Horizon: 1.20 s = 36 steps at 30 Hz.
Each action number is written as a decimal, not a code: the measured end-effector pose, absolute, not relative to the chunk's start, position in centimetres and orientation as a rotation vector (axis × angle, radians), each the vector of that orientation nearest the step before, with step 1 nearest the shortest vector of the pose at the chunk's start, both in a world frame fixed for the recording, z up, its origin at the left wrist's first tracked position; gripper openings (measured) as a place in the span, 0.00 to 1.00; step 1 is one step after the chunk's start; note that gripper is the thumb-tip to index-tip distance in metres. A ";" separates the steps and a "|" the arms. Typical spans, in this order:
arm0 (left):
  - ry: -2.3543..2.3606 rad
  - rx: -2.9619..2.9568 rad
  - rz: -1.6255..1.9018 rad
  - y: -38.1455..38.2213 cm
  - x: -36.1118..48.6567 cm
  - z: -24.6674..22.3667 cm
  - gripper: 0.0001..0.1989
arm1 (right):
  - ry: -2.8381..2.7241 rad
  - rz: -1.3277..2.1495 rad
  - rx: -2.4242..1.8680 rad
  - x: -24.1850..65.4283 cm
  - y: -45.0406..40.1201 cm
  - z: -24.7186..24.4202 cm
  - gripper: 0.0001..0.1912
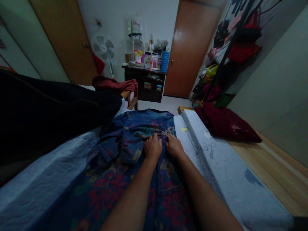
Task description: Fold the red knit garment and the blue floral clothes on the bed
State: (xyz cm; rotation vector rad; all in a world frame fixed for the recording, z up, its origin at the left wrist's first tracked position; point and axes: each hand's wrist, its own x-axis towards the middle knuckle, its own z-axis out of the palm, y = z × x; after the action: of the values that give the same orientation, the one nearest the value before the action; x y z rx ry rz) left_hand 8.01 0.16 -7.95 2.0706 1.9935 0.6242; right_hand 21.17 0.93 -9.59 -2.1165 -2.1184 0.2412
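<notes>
A long dark blue dress [110,186] with red and yellow flowers lies spread over the bed, a sleeve [130,149] folded in across its upper part. On the upper part of the cloth, my left hand [153,147] has its fingers curled into the fabric beside that sleeve. Close by on the right, my right hand [175,146] pinches the cloth near the dress's right edge. A small gap separates the two hands. The fingertips are partly hidden in the folds.
Dark black cloth [53,112] is heaped at the left. A pale patterned mattress [216,163] shows on the right, with a maroon cushion [231,125] on its wooden border. Beyond the bed stand a fan [104,48], a dark cabinet [144,86] and a brown door [190,48].
</notes>
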 end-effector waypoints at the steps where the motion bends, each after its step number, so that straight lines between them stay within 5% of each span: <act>1: 1.948 2.080 0.648 0.2 8.1 -8.1 0.17 | -2.106 0.233 -2.111 21.0 0.4 -9.7 0.28; 9: 1.880 2.178 0.655 0.4 8.0 -8.5 0.24 | -2.027 0.129 -2.086 20.2 -1.2 -10.7 0.29; 15: 2.074 2.239 0.632 -0.6 8.7 -7.1 0.16 | -2.011 0.127 -2.059 20.5 -1.1 -10.7 0.28; 20: 1.653 2.515 0.616 -0.9 9.3 -8.1 0.13 | -2.096 0.162 -2.019 21.4 -2.1 -10.8 0.27; 36: 1.629 2.535 0.460 -2.2 10.2 -10.5 0.22 | -2.135 0.130 -1.976 21.2 -12.3 -10.7 0.31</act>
State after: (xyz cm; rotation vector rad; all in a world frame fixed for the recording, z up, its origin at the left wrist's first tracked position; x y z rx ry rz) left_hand 10.18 -2.18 -10.54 2.5349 1.6295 0.4600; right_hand 21.18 -12.34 -10.74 -1.9757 -2.1347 0.1299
